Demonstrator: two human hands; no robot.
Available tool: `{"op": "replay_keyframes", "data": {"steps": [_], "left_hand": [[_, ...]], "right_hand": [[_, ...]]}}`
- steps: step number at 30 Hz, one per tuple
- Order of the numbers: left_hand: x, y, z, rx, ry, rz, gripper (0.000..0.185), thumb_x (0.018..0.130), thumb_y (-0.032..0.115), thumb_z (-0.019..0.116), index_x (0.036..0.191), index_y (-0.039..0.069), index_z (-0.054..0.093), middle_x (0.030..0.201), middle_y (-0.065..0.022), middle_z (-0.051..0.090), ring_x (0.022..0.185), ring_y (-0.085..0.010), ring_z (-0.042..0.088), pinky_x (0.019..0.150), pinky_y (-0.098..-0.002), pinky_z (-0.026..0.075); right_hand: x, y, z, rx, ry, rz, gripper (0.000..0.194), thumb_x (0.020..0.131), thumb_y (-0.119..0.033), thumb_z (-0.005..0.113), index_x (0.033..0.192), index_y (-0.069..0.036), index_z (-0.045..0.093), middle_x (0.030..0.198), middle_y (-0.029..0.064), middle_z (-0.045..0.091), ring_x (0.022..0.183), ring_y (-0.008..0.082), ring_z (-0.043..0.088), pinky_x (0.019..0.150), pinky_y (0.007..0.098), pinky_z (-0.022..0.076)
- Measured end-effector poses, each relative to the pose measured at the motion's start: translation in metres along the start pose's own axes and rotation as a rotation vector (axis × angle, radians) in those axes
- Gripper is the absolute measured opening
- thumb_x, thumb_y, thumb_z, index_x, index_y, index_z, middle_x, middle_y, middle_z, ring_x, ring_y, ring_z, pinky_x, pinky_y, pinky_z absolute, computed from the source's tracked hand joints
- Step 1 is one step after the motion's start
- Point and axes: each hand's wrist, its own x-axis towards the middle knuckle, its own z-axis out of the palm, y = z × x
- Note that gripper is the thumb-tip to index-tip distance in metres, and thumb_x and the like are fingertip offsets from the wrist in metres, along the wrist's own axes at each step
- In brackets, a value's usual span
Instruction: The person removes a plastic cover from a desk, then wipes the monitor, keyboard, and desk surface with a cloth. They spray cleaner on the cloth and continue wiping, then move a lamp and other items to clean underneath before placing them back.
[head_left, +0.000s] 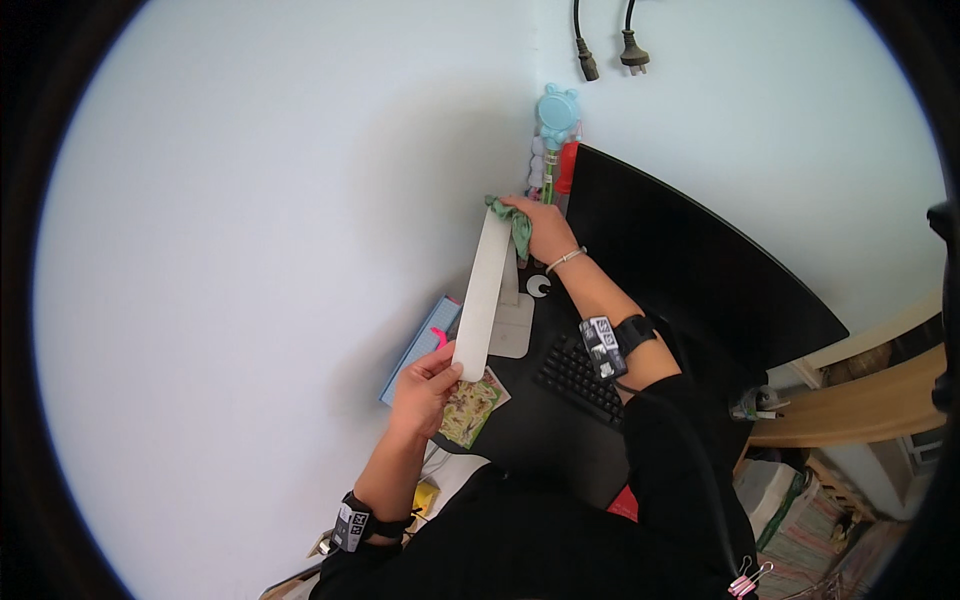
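A long white bar with rounded ends (481, 300), which looks like the head of a desk lamp, slants up and away before me. My left hand (424, 394) holds its near end between thumb and fingers. At its far end my right hand (546, 229) grips a crumpled green cloth (519, 226), which touches the bar; most of its fingers are hidden. Under the bar a pale stem and a square white base (513, 330) stand on the black desk mat (555, 431).
A large black monitor (690, 255) stands right of my right arm, over a black keyboard (577, 379). A blue box (420, 349) and colourful printed sheets (469, 416) lie left. A light blue bear-topped toy (557, 112) is in the corner; two black power plugs (634, 54) hang above.
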Motion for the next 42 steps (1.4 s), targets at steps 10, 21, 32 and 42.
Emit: {"op": "replay_keyframes", "data": {"steps": [10,21,32,42], "left_hand": [[0.0,-0.005,-0.001,-0.095,-0.083,0.032,0.036,0.085,-0.004,0.053,0.12,-0.006,0.051,0.107,-0.0115,0.061,0.093,-0.0161,0.059,0.079,-0.0265,0.047],[0.009,-0.004,-0.01,-0.285,-0.032,-0.022,0.054,0.096,0.041,0.036,0.11,-0.008,0.054,0.1,-0.0125,0.062,0.089,-0.0176,0.059,0.078,-0.0284,0.046],[0.002,0.001,0.001,0.417,0.054,0.335,0.05,0.08,0.01,0.063,0.123,-0.007,0.043,0.109,-0.0158,0.06,0.097,-0.0198,0.058,0.085,-0.0307,0.046],[-0.006,-0.001,0.008,1.209,0.205,0.704,0.048,0.07,0.009,0.073,0.115,0.004,0.058,0.107,-0.0197,0.06,0.09,-0.0291,0.062,0.075,-0.0342,0.051]], "right_hand": [[-0.062,-0.045,0.013,0.138,-0.008,-0.117,0.043,0.068,0.006,0.061,0.109,-0.004,0.059,0.117,0.0142,0.058,0.12,0.0302,0.047,0.099,0.0352,0.0373],[-0.176,-0.138,0.015,0.271,-0.263,-0.226,0.04,0.074,-0.008,0.063,0.114,-0.009,0.057,0.124,0.0125,0.053,0.12,0.0274,0.047,0.099,0.0376,0.0393],[-0.218,-0.102,0.016,0.69,-0.006,0.366,0.021,0.084,-0.004,0.053,0.104,-0.001,0.06,0.092,0.0093,0.064,0.084,0.0162,0.061,0.08,0.03,0.0484],[-0.21,0.016,0.078,-0.22,-0.397,0.414,0.035,0.072,0.001,0.051,0.105,-0.006,0.063,0.113,0.0169,0.058,0.094,0.0327,0.059,0.081,0.0384,0.049]]}}
